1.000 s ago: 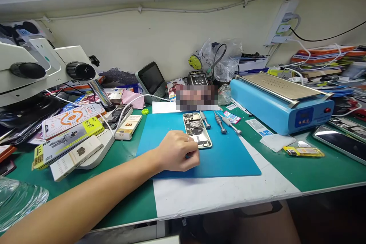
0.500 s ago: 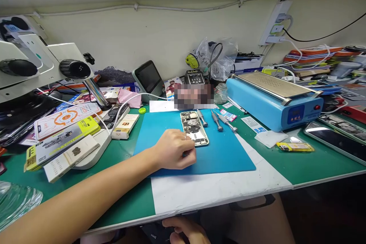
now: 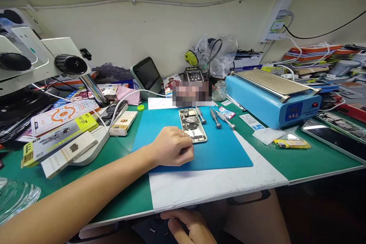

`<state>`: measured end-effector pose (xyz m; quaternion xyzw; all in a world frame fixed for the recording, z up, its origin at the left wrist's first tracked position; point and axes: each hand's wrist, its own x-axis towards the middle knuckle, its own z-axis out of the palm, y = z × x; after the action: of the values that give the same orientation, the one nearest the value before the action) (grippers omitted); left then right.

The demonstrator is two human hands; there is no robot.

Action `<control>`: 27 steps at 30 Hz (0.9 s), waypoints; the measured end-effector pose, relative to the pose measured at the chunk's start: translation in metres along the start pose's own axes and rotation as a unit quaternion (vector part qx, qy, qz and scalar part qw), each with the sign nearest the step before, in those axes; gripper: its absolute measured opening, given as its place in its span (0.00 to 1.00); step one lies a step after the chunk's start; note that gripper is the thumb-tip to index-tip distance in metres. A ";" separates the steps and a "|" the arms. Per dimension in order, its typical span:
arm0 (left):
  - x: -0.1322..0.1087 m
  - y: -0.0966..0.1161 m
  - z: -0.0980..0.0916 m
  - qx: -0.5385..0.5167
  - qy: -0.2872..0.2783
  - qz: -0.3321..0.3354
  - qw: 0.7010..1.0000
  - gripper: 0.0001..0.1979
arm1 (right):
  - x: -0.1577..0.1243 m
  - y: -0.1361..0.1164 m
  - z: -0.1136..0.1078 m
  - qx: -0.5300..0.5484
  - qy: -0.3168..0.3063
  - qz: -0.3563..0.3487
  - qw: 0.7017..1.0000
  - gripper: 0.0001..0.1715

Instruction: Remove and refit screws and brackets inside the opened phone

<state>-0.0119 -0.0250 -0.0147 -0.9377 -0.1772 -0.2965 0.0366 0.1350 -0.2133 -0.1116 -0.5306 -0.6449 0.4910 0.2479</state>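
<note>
An opened phone [image 3: 196, 126] with its inner parts showing lies on the blue mat [image 3: 223, 150]. My left hand [image 3: 174, 146], a ring on one finger, rests on the mat at the phone's lower left edge; its fingers are curled closed, and whatever they may hold is hidden. Below the table's front edge, my right hand [image 3: 190, 227] is near my lap, with thumb and forefinger apart and nothing seen between them. Three screwdrivers lie right of the phone, among them a grey one [image 3: 201, 115] and a darker one [image 3: 215, 118].
A blue heating machine [image 3: 257, 103] stands at the right, with a yellow-wrapped piece [image 3: 291, 143] and phones near it. At the left are a microscope [image 3: 71, 65], a yellow battery box [image 3: 60, 141] and small cartons. A glass jar [image 3: 219, 91] stands behind the mat.
The camera view has shifted slightly, so the table things appear a little higher and further left. My left hand keeps its curled pose beside the phone; my right hand remains below the table edge.
</note>
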 end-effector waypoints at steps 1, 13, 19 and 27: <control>0.000 0.000 0.000 0.001 0.001 -0.002 1.000 0.13 | 0.003 0.000 -0.002 -0.001 0.004 -0.008 1.000 0.15; 0.005 0.002 -0.003 -0.014 0.021 0.003 1.000 0.17 | 0.017 0.016 0.010 -0.035 0.065 -0.115 0.991 0.23; 0.007 0.005 -0.008 -0.027 0.035 -0.002 0.999 0.21 | 0.022 0.025 0.021 -0.048 0.096 -0.167 0.980 0.28; 0.010 0.010 -0.015 -0.060 0.054 0.007 0.997 0.23 | 0.029 0.018 0.035 -0.077 0.134 -0.180 0.971 0.33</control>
<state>-0.0091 -0.0340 0.0040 -0.9219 -0.1506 -0.3567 -0.0082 0.1038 -0.2000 -0.1471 -0.4841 -0.7266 0.3116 0.3749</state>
